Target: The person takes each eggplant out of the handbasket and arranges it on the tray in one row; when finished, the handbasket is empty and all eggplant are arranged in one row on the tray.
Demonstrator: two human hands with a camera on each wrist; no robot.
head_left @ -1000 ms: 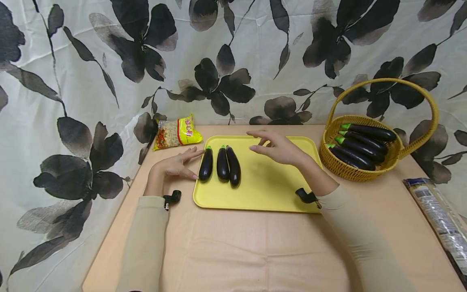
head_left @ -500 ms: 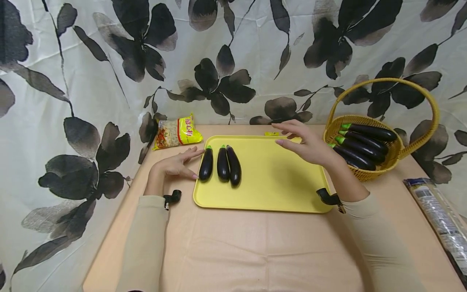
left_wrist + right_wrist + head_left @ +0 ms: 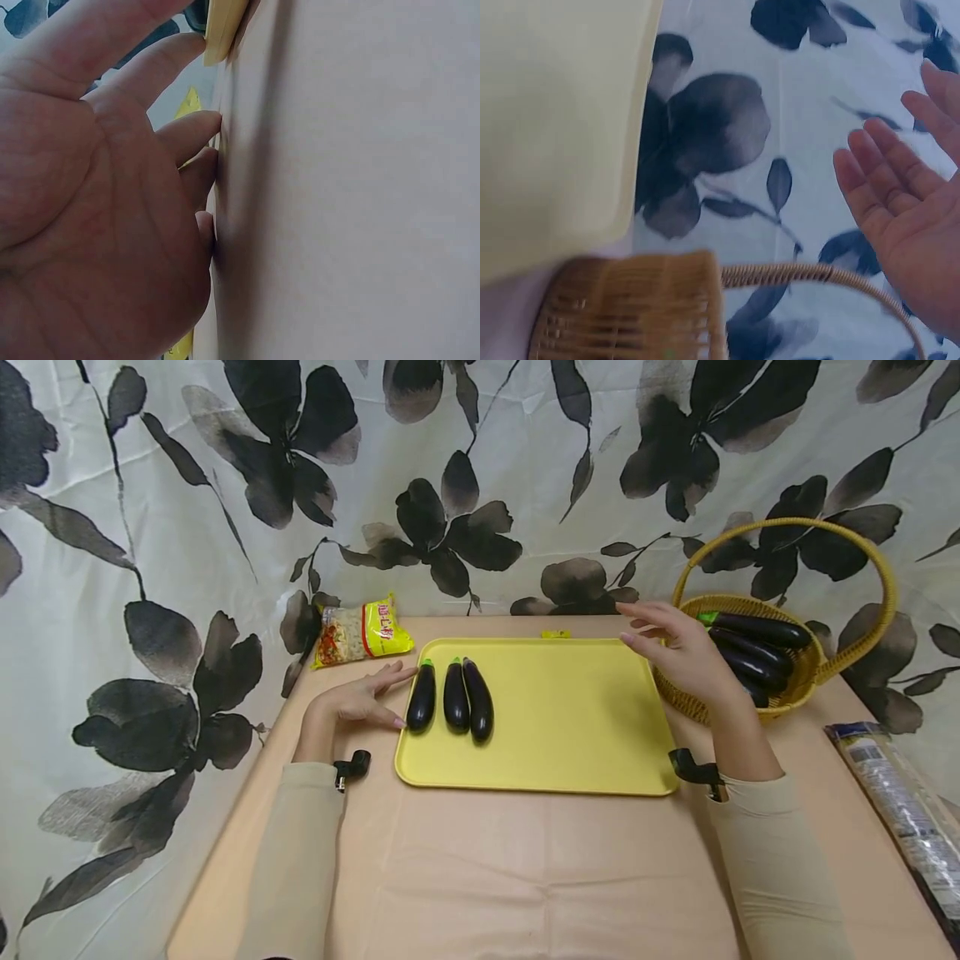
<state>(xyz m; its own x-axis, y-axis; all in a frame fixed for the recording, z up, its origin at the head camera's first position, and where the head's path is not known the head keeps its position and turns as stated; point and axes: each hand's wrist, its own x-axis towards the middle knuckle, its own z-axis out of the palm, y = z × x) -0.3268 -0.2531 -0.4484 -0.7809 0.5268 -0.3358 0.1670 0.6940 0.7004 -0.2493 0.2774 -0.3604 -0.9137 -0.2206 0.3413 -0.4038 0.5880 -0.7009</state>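
Observation:
My left hand rests at the left rim of the yellow tray, fingers loosely extended; in the left wrist view its fingertips touch the tabletop and the tray's edge. Beside that hand lies an eggplant at the tray's left side, and two more eggplants lie close together to its right. My right hand hovers with nothing in it between the tray's right end and the wicker basket. Several eggplants lie in that basket, some partly hidden behind the hand. The right wrist view shows relaxed fingers.
A yellow snack-like bag lies behind the tray's left corner. Past its back rim shows a small yellow object. The basket's tall handle arches upward. A long printed package lies at the right edge. A floral cloth hangs behind.
My right hand has moved right from above the tray toward the basket, uncovering the small yellow object behind the tray. The left hand and the eggplants on the tray stay put.

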